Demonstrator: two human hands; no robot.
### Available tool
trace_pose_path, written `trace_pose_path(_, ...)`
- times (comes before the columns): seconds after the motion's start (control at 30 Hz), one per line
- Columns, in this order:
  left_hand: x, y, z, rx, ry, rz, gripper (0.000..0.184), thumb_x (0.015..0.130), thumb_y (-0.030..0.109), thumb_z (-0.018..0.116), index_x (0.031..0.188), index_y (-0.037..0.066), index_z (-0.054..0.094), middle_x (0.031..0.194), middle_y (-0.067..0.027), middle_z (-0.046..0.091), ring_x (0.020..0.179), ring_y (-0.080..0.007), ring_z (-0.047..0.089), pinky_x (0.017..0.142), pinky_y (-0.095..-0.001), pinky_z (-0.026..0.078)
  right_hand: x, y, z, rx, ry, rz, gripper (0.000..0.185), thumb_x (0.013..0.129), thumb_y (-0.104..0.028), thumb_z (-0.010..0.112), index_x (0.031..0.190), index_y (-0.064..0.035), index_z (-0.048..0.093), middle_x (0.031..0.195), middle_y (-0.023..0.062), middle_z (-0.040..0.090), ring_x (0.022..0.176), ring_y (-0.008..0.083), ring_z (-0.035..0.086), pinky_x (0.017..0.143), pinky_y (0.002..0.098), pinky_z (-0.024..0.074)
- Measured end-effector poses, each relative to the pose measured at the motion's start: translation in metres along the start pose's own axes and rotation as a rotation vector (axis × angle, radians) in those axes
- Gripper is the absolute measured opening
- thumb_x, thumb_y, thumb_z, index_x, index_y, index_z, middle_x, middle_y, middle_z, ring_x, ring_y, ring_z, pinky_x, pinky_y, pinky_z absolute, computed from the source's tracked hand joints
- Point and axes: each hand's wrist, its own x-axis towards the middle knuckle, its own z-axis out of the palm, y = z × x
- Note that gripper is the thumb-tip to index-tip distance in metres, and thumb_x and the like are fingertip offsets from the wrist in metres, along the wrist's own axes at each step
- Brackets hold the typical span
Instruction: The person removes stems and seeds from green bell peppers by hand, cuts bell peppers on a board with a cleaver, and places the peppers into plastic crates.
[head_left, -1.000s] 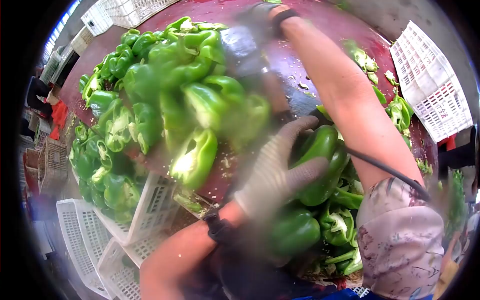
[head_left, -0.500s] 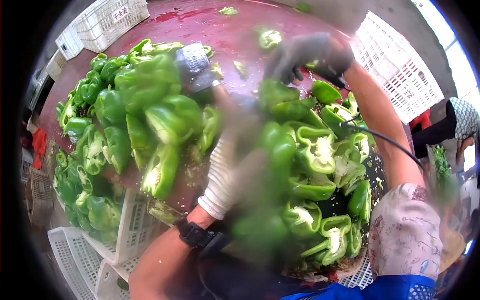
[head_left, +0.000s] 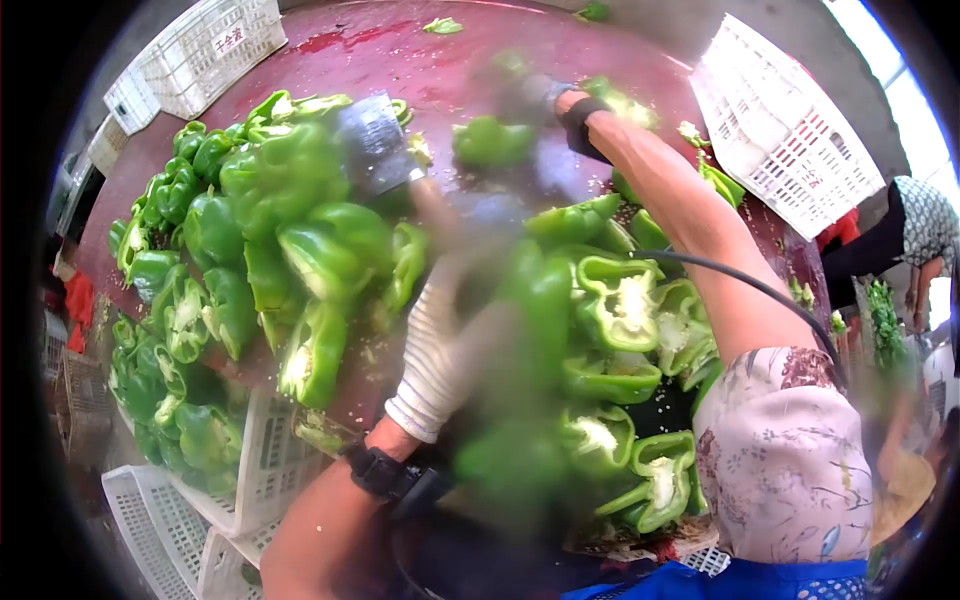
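My left hand [head_left: 440,350], in a white ribbed glove, is closed round the handle [head_left: 432,205] of a broad-bladed knife [head_left: 375,143]. The metal blade lies beside a heap of cut green bell peppers [head_left: 335,245]. My right hand [head_left: 535,98], smeared by motion, reaches far over the table, close to a blurred piece of green pepper [head_left: 493,142]. Its fingers are too blurred to show whether they grip anything. Pepper halves with pale seed cores [head_left: 625,300] are piled under my right forearm. A blurry patch covers the lower middle.
The red table [head_left: 420,70] is strewn with seeds and scraps. White plastic crates stand at the far left [head_left: 215,55] and right edge [head_left: 785,125]. More crates [head_left: 265,450] stand at lower left, beside another pepper heap [head_left: 205,435]. A black cable [head_left: 740,272] crosses my right arm. Another person [head_left: 915,225] is at right.
My right hand has moved left and farther out over the table, and its forearm now covers part of the right pepper pile. My left hand and the knife have barely shifted.
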Motion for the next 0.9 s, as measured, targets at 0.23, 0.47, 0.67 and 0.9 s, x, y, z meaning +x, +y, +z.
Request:
trace_pose_path(0.23,-0.003,0.018,0.004,0.057,-0.037,-0.005,0.046,0.089,0.012,0.065,0.132,0.004,0.051,0.13,-0.0078,0.054,0.118,-0.0182,0.051,0.103,-0.034,0.041,-0.11,-0.091,-0.041,0.445,-0.023,-0.219,0.044,0.088,-0.042,0.063,0.117,-0.0107,0.068,0.106,0.0106,0.07,0.093,0.0211,0.067,0.083,0.0364,0.0534)
trace_pose_path(0.47,0.001,0.004,-0.002,0.183,0.092,0.133,0.07,0.085,0.021,0.065,0.146,0.008,0.034,0.135,-0.0104,0.046,0.121,-0.0257,0.047,0.108,-0.0411,0.037,-0.174,-0.115,-0.05,0.195,0.064,-0.033,0.046,0.077,-0.038,0.072,0.113,-0.009,0.069,0.099,0.0151,0.071,0.093,0.0271,0.068,0.083,0.0393,0.0528)
trace_pose_path(0.67,0.008,-0.004,-0.005,0.149,0.077,0.232,0.069,0.085,0.02,0.064,0.146,0.008,0.035,0.135,-0.0104,0.045,0.124,-0.0265,0.045,0.109,-0.0414,0.036,-0.216,-0.095,-0.048,0.503,0.164,-0.446,0.03,0.076,-0.015,0.07,0.105,-0.0109,0.074,0.088,0.0101,0.073,0.078,0.0196,0.069,0.07,0.0362,0.0551)
trace_pose_path(0.9,0.003,-0.002,-0.006,0.224,0.079,0.194,0.068,0.09,0.033,0.066,0.145,0.006,0.036,0.136,-0.0076,0.045,0.121,-0.0201,0.047,0.107,-0.0359,0.038,-0.173,0.0,-0.08,0.434,0.405,-0.149,0.027,0.09,-0.019,0.059,0.113,-0.0093,0.071,0.116,0.0095,0.068,0.104,0.0207,0.064,0.091,0.0341,0.0512)
